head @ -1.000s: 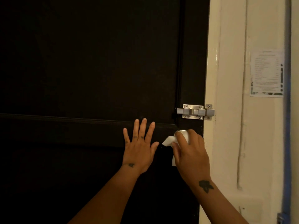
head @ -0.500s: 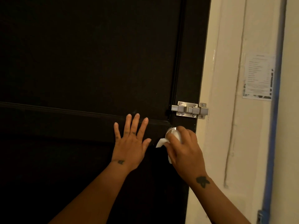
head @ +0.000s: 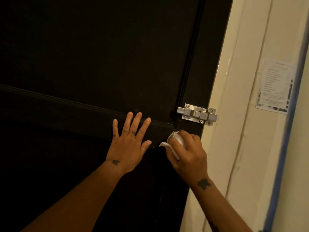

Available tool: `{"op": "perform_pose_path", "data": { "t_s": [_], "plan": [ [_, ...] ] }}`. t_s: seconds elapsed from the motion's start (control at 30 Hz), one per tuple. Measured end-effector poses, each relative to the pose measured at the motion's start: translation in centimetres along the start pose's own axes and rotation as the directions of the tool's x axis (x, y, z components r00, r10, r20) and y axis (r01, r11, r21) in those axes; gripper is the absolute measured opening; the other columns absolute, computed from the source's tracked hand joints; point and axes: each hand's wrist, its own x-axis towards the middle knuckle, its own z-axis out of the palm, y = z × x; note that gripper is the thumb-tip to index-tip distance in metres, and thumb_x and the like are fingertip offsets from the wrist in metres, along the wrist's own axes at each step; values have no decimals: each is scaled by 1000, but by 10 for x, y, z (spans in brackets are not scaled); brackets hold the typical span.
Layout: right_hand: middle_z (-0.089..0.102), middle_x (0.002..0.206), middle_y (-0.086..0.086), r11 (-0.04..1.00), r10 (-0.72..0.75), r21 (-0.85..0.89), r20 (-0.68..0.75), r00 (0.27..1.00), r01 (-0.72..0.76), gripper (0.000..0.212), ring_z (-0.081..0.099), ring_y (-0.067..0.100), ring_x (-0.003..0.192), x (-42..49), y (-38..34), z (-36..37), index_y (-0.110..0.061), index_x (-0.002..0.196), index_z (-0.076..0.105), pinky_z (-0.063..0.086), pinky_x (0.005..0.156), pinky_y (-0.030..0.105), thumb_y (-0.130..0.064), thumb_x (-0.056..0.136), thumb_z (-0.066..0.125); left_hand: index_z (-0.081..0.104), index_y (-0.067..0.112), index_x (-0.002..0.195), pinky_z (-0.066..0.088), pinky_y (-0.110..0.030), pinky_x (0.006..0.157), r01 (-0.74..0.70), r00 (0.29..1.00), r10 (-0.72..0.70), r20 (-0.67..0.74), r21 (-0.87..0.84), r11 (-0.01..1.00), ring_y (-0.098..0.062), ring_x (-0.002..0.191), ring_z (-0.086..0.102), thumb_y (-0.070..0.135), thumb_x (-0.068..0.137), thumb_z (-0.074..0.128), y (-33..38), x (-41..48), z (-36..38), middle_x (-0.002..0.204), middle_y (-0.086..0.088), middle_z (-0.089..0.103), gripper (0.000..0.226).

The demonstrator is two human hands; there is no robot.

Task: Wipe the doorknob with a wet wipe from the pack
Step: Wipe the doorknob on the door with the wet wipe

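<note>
My right hand [head: 189, 154] grips a white wet wipe [head: 173, 144] wrapped over the doorknob [head: 171, 135] near the right edge of the dark door [head: 100, 56]. Only a sliver of the knob's round rim shows above the wipe; my fingers hide the remainder. My left hand [head: 129, 144] presses flat against the door just left of the knob, fingers spread and straight. The pack of wipes is out of view.
A silver slide bolt [head: 197, 114] is fixed just above the knob, bridging the door and the cream frame [head: 229, 114]. A printed paper notice [head: 275, 86] hangs on the wall at right, beside a blue vertical strip [head: 287, 131].
The view has tilted and shifted, so the door now leans in the frame. My right hand has turned slightly on the knob with the wipe. My left hand stays flat on the door.
</note>
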Motion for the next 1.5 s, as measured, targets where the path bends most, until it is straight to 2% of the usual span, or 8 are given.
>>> {"op": "perform_pose_path", "data": {
  "t_s": [0.07, 0.37, 0.5, 0.67, 0.93, 1.1, 1.33, 1.5],
  "plan": [
    [68, 93, 18, 1000, -6, 24, -18, 1000, 6, 24, 60, 31, 78, 0, 3, 1, -8, 85, 69, 45, 60, 24, -29, 81, 57, -50, 34, 119, -30, -51, 96, 4, 1000, -4, -4, 6, 1000, -19, 121, -50, 55, 83, -2, 0, 0, 0, 140, 1, -38, 64],
    [67, 89, 15, 885, 459, 180, -193, 867, -429, 25, 59, 27, 73, 7, -29, 18, -9, 84, 67, 41, 61, 22, -30, 80, 55, -44, 32, 123, -22, -54, 101, 8, 1000, -8, -13, 15, 1000, -21, 125, -43, 54, 83, 2, 1, 0, 1, 142, -1, -33, 65],
    [60, 110, 17, 897, 432, 197, -197, 880, -396, 32, 57, 32, 97, -3, -29, 21, -11, 107, 60, 46, 80, 31, -31, 83, 53, -49, 32, 120, -24, -53, 99, 15, 1000, -15, 8, 28, 999, -20, 121, -49, 55, 83, 0, 0, 1, 2, 141, -1, -36, 65],
    [28, 134, 9, 888, 431, 224, -108, 896, -400, 47, 29, 31, 125, -22, -34, 20, -18, 128, 34, 36, 96, 47, -33, 85, 47, -52, 33, 116, -26, -53, 98, 26, 999, -27, 44, 17, 999, -19, 117, -53, 55, 82, 0, 1, 2, -1, 138, 0, -40, 65],
    [49, 126, 18, 867, 450, 272, -70, 890, -417, 45, 43, 24, 112, -16, -27, 16, -19, 122, 43, 41, 87, 30, -33, 81, 57, -53, 33, 114, -28, -52, 97, 24, 997, -26, 79, 19, 1000, -19, 116, -54, 55, 81, -1, 2, 2, -6, 136, 1, -42, 65],
    [25, 137, 11, 872, 463, 207, -52, 885, -444, 50, 30, 29, 127, -25, -40, 16, -21, 130, 33, 38, 93, 40, -51, 90, 34, -56, 34, 109, -24, -54, 99, 33, 991, -34, 128, 11, 999, -19, 112, -56, 55, 80, -1, 2, 3, -7, 136, 0, -41, 65],
    [59, 116, 23, 890, 456, 39, -37, 889, -454, 45, 54, 41, 108, -5, -35, 7, -8, 116, 55, 51, 85, 49, -38, 84, 47, -57, 37, 104, -25, -53, 98, 37, 983, -36, 182, -5, 999, -17, 111, -56, 55, 86, 8, 3, 5, -10, 134, 3, -44, 70],
    [51, 128, 22, 976, 203, -75, 0, 979, -202, 50, 45, 46, 117, -23, -27, 6, -12, 119, 52, 45, 88, 52, -42, 80, 57, -58, 37, 105, -25, -54, 98, 38, 980, -36, 197, -7, 999, -18, 110, -56, 55, 85, 5, 3, 6, -11, 134, 2, -44, 68]
  ]
}}
